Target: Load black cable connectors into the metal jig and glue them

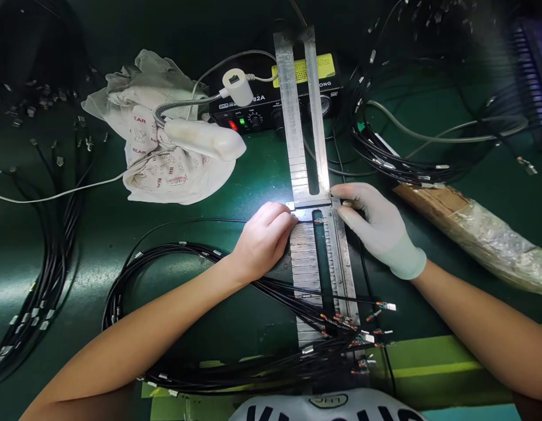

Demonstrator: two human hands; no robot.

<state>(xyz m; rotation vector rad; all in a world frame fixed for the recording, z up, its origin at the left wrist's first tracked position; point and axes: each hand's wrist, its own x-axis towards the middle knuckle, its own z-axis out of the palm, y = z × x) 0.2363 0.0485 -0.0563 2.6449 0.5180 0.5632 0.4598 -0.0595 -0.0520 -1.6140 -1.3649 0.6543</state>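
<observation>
My bare left hand (266,237) is closed, thumb and fingers pinching a black cable (200,220) at the left edge of a slotted metal jig (303,257). Past the fingertips, the cable's stripped end with coloured wires (318,220) lies across the jig's slot. My right hand (378,225), in a pale glove, is at the jig's right edge. Its thumb and forefinger close around a small metal handle (352,204) there. A bundle of black cables (165,251) loops under my left forearm, and several stripped ends and metal plugs (387,306) lie over the jig's lower part.
Behind the jig stands a black control box (271,114) with lit switches. A white lamp on a flexible neck (204,137) rests by a printed cloth bag (161,169). More cables (55,245) lie left, a coil (397,161) right, near a plastic-wrapped package (481,234).
</observation>
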